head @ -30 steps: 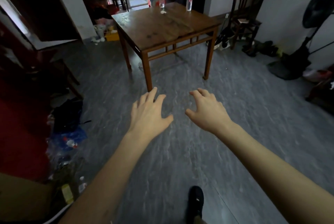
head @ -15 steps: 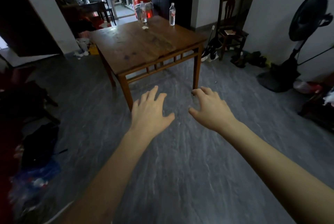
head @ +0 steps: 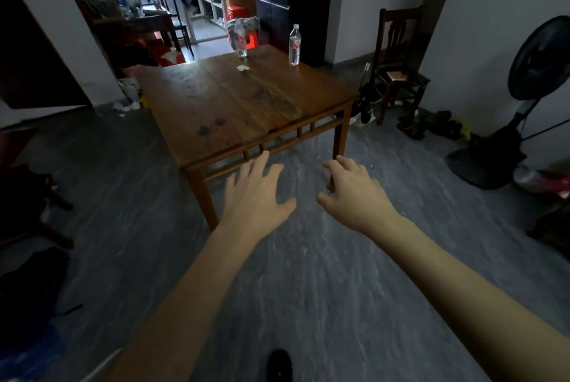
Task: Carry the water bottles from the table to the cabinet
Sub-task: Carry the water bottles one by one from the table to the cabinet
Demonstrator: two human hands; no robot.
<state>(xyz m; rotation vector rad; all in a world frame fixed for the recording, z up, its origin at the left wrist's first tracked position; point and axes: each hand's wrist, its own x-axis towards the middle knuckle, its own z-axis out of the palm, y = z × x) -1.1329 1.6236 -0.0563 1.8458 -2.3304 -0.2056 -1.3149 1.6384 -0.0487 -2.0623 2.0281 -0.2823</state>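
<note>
A: From the head view, how many water bottles are there?

B: 2, both upright at the far edge of the square wooden table (head: 234, 110). The left water bottle (head: 241, 42) stands near the far left corner, with a small white scrap (head: 242, 67) just in front of it. The right water bottle (head: 294, 45) stands well apart from it, near the far right corner, and has a white cap.

A: Any labels?

B: Each carries a white and red label; the writing is too small to read.

A: And the hands?

B: 2, both bare and held out over the grey floor (head: 308, 273), short of the table. The left hand (head: 256, 193) has its fingers spread and straight, holding nothing. The right hand (head: 354, 193) has its fingers loosely bent, also holding nothing.

A: Anything else?

B: 1 dark wooden chair (head: 398, 67) by the right wall and 1 black standing fan (head: 536, 73).
</note>
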